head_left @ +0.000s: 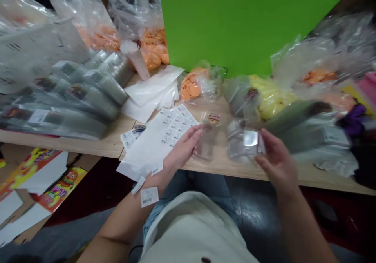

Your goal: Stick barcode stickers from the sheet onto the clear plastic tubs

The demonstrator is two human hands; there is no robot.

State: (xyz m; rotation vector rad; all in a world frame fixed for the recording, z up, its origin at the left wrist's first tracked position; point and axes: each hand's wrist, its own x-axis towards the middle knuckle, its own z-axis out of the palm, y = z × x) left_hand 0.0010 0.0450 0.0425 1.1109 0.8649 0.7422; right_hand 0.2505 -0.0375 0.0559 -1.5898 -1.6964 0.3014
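Right hand (277, 161) closed around a clear plastic jar (243, 141), fingers and thumb on its sides, held up off the wooden table (223, 165). Jar is blurred; details unreadable. Left hand (183, 149) is flat, fingers together, not visibly gripping anything, over a sheet of barcode labels (164, 145). Its wrist sits at the sheet's near edge, which looks like it stops the sheet sliding. Fingertips are just beside a clear plastic tube (207, 145) with a cartoon sticker, between the hands; contact unclear. Two barcode stickers (149, 196) sit on the left forearm, apparently parked within reach. Ahead of the hands: bagged orange discs (190, 86), a bag of yellow pieces (267, 98). Left of the left hand: shrink-wrapped packs (64, 98). Below it, off the table: printed cartons (38, 176).
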